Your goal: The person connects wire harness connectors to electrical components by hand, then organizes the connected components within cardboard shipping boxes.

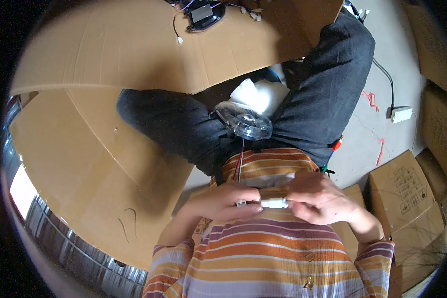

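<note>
My left hand [228, 202] and my right hand [319, 197] meet close to my striped shirt. Between them sits a small white plug-like connector [274, 202]; my right fingers pinch it and my left thumb and fingers hold its other end, a small grey piece [241, 203]. Thin red and dark wires [241, 159] run from my left hand up to a clear round plastic device [247, 123] resting on my lap, on dark trousers. A white bag-like bundle [263, 94] lies just beyond the device.
Flattened brown cardboard sheets [109, 54] cover the floor to the left and ahead. A black device with wires [203, 15] lies at the top. Closed cardboard boxes [405, 191] stand at the right, with a white power strip [401, 114] and red scraps on grey floor.
</note>
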The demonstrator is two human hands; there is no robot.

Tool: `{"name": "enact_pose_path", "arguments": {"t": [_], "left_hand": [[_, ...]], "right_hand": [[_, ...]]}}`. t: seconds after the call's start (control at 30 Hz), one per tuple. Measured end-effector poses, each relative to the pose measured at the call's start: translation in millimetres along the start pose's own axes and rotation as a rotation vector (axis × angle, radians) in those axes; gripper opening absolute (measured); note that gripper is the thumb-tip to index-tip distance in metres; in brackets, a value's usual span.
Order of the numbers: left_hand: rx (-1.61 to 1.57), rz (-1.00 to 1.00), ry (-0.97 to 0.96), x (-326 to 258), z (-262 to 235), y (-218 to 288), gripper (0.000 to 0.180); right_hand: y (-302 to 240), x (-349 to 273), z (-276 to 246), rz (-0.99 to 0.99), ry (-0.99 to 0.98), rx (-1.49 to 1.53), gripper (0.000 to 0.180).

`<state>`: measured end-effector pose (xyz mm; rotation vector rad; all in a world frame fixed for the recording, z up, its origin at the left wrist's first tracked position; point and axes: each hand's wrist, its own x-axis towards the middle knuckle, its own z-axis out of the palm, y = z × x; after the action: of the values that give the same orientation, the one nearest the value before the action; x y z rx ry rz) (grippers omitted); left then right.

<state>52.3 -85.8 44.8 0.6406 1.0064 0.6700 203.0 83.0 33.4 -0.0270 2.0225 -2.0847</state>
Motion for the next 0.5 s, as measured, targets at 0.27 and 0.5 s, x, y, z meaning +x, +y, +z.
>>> {"name": "enact_pose_path", "arguments": {"t": [0.27,0.5], "left_hand": [[0.096,-0.006,0.056,6,-8,2,0.022],[0.476,0.082,0.56,16,14,-2,0.032]], "right_hand": [[-12,3,-17,0.044,0.094,0.008,0.002],[-15,16,15,0.12,0.142,0.109,0.003]]}}
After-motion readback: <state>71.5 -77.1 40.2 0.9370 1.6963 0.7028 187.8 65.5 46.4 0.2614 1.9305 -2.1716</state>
